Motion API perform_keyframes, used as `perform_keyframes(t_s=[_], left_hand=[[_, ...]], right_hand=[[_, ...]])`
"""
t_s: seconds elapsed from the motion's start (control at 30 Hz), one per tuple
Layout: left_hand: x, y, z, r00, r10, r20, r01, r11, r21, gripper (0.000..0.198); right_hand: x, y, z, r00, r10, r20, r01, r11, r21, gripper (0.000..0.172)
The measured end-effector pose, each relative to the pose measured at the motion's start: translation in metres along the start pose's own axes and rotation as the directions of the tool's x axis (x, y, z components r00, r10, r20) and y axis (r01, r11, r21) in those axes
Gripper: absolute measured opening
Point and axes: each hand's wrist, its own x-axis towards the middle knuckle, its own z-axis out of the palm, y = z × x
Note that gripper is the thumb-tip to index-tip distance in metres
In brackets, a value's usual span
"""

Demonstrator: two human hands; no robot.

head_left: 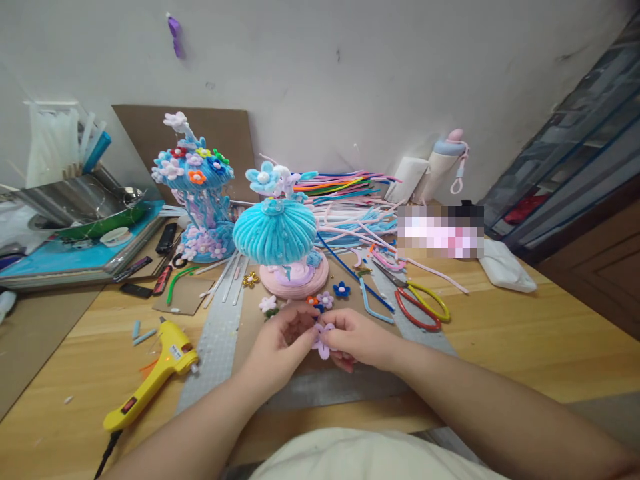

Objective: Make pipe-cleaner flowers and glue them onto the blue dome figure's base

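Both my hands meet over the middle of the wooden table (pixel 500 347). My left hand (pixel 280 343) and my right hand (pixel 357 340) pinch a small purple pipe-cleaner flower (pixel 323 340) between their fingertips. Just beyond them stands a blue pipe-cleaner dome figure on a pink base (pixel 280 233). A few small flowers lie loose in front of that base: a white one (pixel 268 304), a purple one (pixel 325 299) and a blue one (pixel 341 289).
A yellow glue gun (pixel 153 373) lies at the left. Scissors with red and yellow handles (pixel 417 303) lie at the right. A taller blue flower-covered figure (pixel 197 193) stands behind left, with a pile of coloured pipe cleaners (pixel 345 200) against the wall.
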Motion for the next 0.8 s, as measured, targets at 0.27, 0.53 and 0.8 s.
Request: perform_keyframes(t_s=[0.27,0.53,0.8], left_hand=[[0.0016,-0.0021,-0.0032,0.996,0.057,-0.073,-0.045,0.987,0.154,0.007],[0.0023,-0.007,-0.0012,0.998,-0.039,-0.041,0.039,0.999,0.005,0.008],[0.0024,-0.0068,-0.0031,1.0,0.007,0.005,-0.007,0.987,0.161,0.011]], right_hand=[[0.0043,0.0017,0.0002,0.984,0.001,-0.178,0.017,0.995,0.1,0.016],[0.0047,0.0073,0.0004,0.975,-0.14,-0.17,0.114,0.981,-0.155,0.022],[0.0007,0.0043,-0.0036,0.996,-0.066,-0.053,0.062,0.996,-0.071,0.023]])
